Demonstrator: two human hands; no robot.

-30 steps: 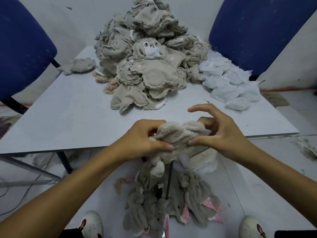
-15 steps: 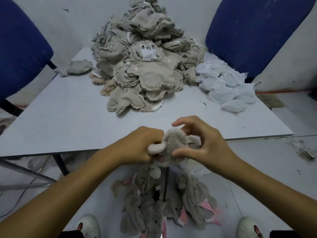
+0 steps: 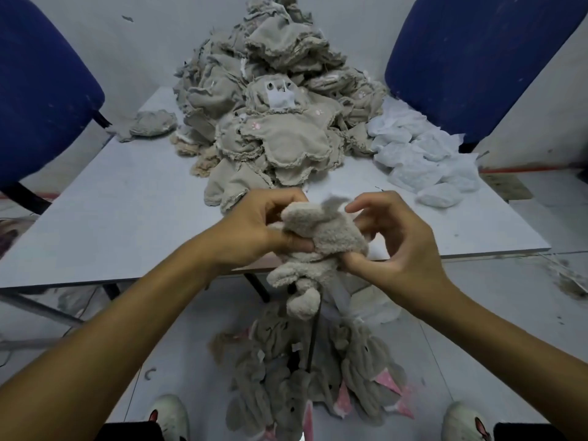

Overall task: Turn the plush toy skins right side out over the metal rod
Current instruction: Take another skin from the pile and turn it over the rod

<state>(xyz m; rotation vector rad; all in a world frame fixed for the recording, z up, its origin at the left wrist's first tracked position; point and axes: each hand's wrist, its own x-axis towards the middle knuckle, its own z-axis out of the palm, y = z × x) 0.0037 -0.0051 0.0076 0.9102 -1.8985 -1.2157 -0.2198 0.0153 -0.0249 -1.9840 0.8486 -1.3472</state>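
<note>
Both hands raised together: left hand grips plush skin, right hand pinches it.

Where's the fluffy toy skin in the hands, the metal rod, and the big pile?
fluffy toy skin point(image 3: 334, 237), head view, its furry middle.
metal rod point(image 3: 313, 342), head view, its thin dark shaft.
big pile point(image 3: 286, 144), head view, front beige piece.

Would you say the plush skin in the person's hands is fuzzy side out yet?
Mostly yes: the plush skin shows fluffy pile outward between the left hand and right hand; its hidden parts cannot be judged.
</note>
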